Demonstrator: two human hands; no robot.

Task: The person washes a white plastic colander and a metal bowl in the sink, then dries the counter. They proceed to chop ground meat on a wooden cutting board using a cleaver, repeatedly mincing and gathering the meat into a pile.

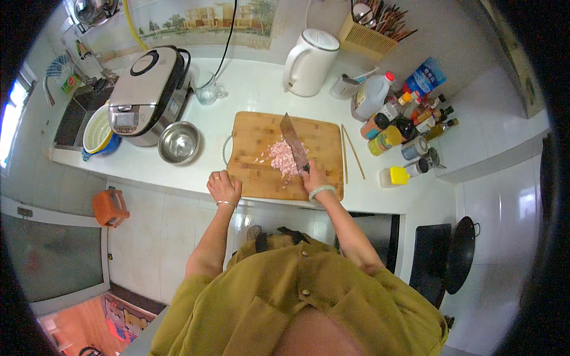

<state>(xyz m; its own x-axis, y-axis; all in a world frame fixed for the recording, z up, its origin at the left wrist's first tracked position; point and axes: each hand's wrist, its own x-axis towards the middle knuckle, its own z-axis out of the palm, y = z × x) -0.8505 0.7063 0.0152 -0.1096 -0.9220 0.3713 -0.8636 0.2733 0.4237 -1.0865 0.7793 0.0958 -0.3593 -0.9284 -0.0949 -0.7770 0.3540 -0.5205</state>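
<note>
A wooden cutting board point(254, 178) lies on the white countertop before me. On its middle is a loose heap of finely chopped pink meat point(281, 155), with a few bits scattered to the left. My right hand point(315, 178) grips the dark handle of a cleaver point(293, 140). The blade points away from me and lies over the right part of the heap, hiding some of it. My left hand point(224, 188) rests at the board's near left corner, fingers curled over the edge; whether it presses or grips the board is hard to see.
Left of the board stand a steel bowl point(179, 143), a rice cooker point(149, 93) and a glass mug point(206, 89). Behind it is a white electric kettle point(312, 62). Rightward lie chopsticks point(354, 151), then several seasoning bottles point(385, 140) and a large plastic jug point(373, 97).
</note>
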